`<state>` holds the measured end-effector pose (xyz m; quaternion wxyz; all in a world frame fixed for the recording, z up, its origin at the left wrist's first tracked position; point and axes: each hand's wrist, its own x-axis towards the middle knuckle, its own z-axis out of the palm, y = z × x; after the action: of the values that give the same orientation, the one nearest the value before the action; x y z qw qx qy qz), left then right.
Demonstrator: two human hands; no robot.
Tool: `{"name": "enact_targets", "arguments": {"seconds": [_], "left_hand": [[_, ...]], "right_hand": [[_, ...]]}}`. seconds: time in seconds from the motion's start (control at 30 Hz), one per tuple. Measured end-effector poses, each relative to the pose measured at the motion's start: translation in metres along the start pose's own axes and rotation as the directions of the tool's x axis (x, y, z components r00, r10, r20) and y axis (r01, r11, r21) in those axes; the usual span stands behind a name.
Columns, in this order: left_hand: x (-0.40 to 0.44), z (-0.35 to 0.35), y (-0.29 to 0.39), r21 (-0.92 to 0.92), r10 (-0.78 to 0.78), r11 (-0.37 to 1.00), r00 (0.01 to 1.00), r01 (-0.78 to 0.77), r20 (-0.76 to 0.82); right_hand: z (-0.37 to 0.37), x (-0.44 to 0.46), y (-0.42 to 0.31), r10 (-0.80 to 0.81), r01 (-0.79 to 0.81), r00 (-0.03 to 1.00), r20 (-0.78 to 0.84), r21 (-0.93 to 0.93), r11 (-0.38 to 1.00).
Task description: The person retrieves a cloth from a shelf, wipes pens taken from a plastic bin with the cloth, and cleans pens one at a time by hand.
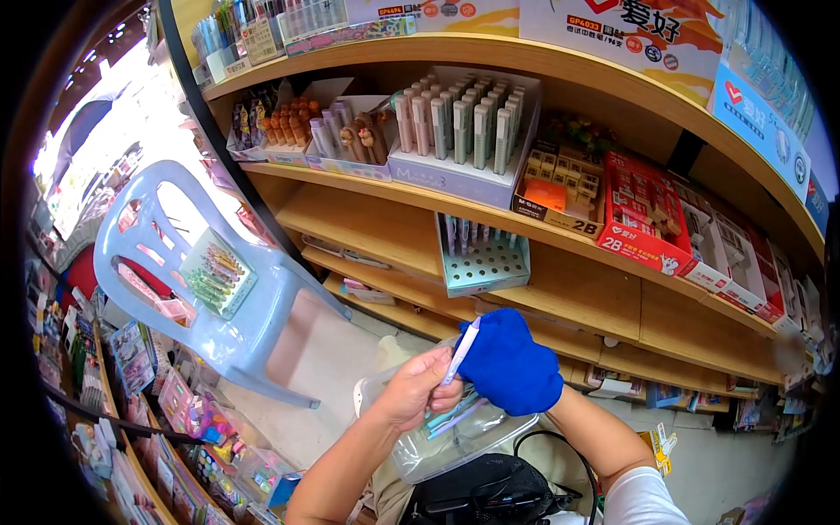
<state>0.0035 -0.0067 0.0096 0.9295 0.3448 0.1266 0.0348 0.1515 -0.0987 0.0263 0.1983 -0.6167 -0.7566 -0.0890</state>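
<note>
A pale lilac pen stands tilted in my left hand, whose fingers are closed around its lower part. A bright blue cloth covers my right hand, hiding the fingers, and its left edge lies against the pen. Under both hands, a clear plastic box rests at my lap with several pastel pens inside. Directly beyond the cloth, on a lower shelf, is a light-blue pen holder with rows of holes and a few pens along its back.
A wooden shelf ahead carries a box of pastel pens and a red 2B box. On the left, a light-blue plastic chair bears another pen display. A black bag lies at my lap.
</note>
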Motion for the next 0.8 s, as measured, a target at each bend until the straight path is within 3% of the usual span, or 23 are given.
{"name": "enact_targets", "arguments": {"seconds": [0.03,0.13,0.3,0.43,0.53,0.6,0.67,0.73,0.8], "left_hand": [[0.0,0.0,-0.001,0.006,0.001,1.0,1.0,-0.001,-0.009],[0.0,0.003,-0.003,0.061,0.02,0.998,0.999,-0.017,-0.05],[-0.001,0.003,-0.004,0.097,0.025,0.995,0.999,-0.02,-0.048],[-0.002,-0.003,0.0,-0.011,-0.036,0.999,0.999,0.036,0.024],[-0.003,-0.003,0.002,-0.048,-0.048,0.998,0.998,0.05,0.044],[-0.003,-0.001,0.003,-0.055,-0.042,0.997,0.998,0.044,0.038],[-0.004,0.002,0.004,-0.072,-0.037,0.997,0.999,0.039,0.02],[-0.005,0.001,0.003,-0.086,-0.043,0.995,0.999,0.044,0.022],[-0.004,-0.001,0.002,-0.078,-0.041,0.996,0.999,0.041,0.003]], "right_hand": [[0.002,0.0,0.002,-0.028,0.028,0.999,-0.024,0.003,1.0],[-0.001,0.003,-0.007,0.149,-0.149,0.989,0.009,-0.01,0.989],[-0.002,0.001,-0.008,0.177,-0.16,0.977,-0.116,0.143,0.977],[0.003,-0.007,-0.011,0.25,-0.25,0.968,0.014,0.091,0.964],[0.008,-0.005,0.003,-0.02,0.032,0.979,-0.204,0.057,0.998],[-0.001,-0.002,-0.005,0.008,-0.008,0.999,-0.036,-0.005,1.0],[-0.001,-0.001,-0.005,0.02,-0.019,0.999,-0.038,0.027,0.999],[0.006,0.002,0.001,0.026,0.006,0.978,-0.208,0.153,0.988],[-0.008,0.003,-0.01,0.031,-0.031,1.0,0.002,-0.061,0.998]]}}
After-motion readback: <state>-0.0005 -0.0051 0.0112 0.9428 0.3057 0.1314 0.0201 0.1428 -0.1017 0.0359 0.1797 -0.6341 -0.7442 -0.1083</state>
